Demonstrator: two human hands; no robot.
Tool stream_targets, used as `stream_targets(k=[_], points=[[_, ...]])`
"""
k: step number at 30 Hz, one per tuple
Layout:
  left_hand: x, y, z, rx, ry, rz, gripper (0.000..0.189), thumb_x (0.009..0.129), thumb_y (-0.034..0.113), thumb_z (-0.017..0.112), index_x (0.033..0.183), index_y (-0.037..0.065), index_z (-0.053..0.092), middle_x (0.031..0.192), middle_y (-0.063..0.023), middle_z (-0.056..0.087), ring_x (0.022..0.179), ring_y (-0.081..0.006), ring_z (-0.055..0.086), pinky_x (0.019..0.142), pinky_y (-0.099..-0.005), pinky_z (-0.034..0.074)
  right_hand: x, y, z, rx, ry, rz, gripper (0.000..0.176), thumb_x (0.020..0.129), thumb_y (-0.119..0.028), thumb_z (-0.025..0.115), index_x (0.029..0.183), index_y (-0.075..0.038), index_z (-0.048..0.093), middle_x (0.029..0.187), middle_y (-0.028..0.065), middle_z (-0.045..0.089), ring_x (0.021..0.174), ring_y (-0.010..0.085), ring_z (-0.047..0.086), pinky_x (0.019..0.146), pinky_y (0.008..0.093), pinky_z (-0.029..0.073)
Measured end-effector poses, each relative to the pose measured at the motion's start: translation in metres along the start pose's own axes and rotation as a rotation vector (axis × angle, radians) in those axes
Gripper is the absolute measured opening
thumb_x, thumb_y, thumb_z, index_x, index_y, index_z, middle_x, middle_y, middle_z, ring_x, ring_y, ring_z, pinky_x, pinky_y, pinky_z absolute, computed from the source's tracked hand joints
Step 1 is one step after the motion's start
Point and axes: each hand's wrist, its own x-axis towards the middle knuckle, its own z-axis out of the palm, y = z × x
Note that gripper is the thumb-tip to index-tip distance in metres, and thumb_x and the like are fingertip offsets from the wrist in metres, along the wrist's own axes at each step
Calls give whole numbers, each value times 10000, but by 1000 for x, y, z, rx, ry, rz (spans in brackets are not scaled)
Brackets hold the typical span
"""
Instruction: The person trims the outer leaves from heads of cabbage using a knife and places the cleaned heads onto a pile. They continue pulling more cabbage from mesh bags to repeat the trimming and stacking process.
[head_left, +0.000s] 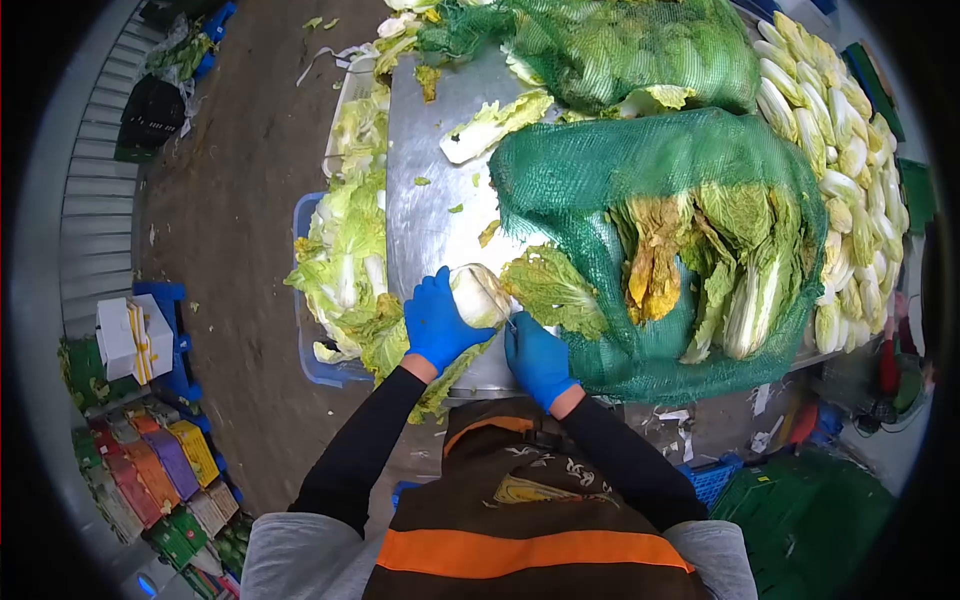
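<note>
My left hand [440, 322] in a blue glove grips a Chinese cabbage [478, 292], its pale cut base turned up and toward the right. Loose green outer leaves hang below this hand at the table's near edge. Close to the cabbage base, my right hand [537, 358], also gloved in blue, is closed around a small knife [514, 314]; the fingers hide most of it. A loose yellow-green leaf [555, 290] lies just beyond the right hand. To the right, an opened green mesh sack [560, 180] holds several untrimmed cabbages [755, 300] with some browned leaves.
The metal table [420, 220] carries a pile of trimmed cabbages [845, 170] at far right and another full mesh sack [640, 50] at the back. A plastic bin [305, 215] overflowing with leaves stands against the table's left side. Stacked coloured crates [160, 465] are at lower left.
</note>
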Motion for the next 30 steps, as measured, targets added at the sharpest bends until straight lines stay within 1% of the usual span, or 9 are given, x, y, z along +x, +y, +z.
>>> stream_targets(k=[1,8,11,16,18,20,22,27,30], points=[[0,1,0,-4,9,-2,1101,479,545,856,1314,3,386,1088,-173,516,1007,-341,534,807,-463,442,0,0,2,-8,56,-36,106,906,-181,529,917,-76,524,799,166,633,652,326,628,551,431,476],[0,2,-4,0,-4,-11,1096,479,529,856,1317,4,384,1075,-173,517,997,-338,534,806,-459,436,1,0,16,-16,-12,20,97,905,-166,520,914,-71,506,754,174,616,663,342,626,565,463,475],[2,0,-3,-22,-15,-10,1100,479,528,855,1321,3,381,1073,-175,516,993,-337,530,802,-460,433,-1,1,23,-32,-2,4,133,899,-177,544,947,-62,496,713,177,614,602,366,608,526,474,460],[2,-2,-3,-38,-33,-13,1093,485,521,854,1323,4,379,1087,-172,510,1000,-340,521,795,-453,427,2,5,32,-47,-48,78,134,883,-138,521,976,-52,479,817,214,617,691,407,611,590,492,473],[2,-2,-2,-64,-14,-5,1088,488,517,855,1322,5,379,1091,-169,508,1006,-341,517,796,-453,424,4,6,36,-77,-66,101,133,881,-119,499,990,-47,474,860,212,611,705,399,617,600,486,483],[2,-1,-3,-19,-24,-14,1057,497,502,842,1315,22,376,1094,-143,515,1008,-306,519,803,-454,414,6,7,38,-105,-83,121,137,878,-99,476,1003,-43,468,902,210,604,719,392,623,610,480,494],[1,1,-3,-26,-17,-23,1054,499,499,841,1317,25,376,1099,-142,514,1011,-302,517,808,-456,410,5,11,44,-97,-53,124,190,877,-111,481,1049,-31,477,929,216,601,728,399,626,621,484,498],[-2,2,-1,-57,13,-34,1045,510,505,835,1323,36,376,1115,-135,513,1028,-293,510,824,-456,398,9,24,56,-141,-62,202,241,836,-150,563,1024,-44,456,882,220,621,760,416,618,629,497,487],[2,2,-2,-43,-54,-55,1032,536,522,821,1333,42,373,1156,-125,504,1053,-292,500,827,-459,391,15,35,65,-161,-58,194,274,826,-174,583,1038,-59,452,880,210,625,753,413,620,628,491,495]])
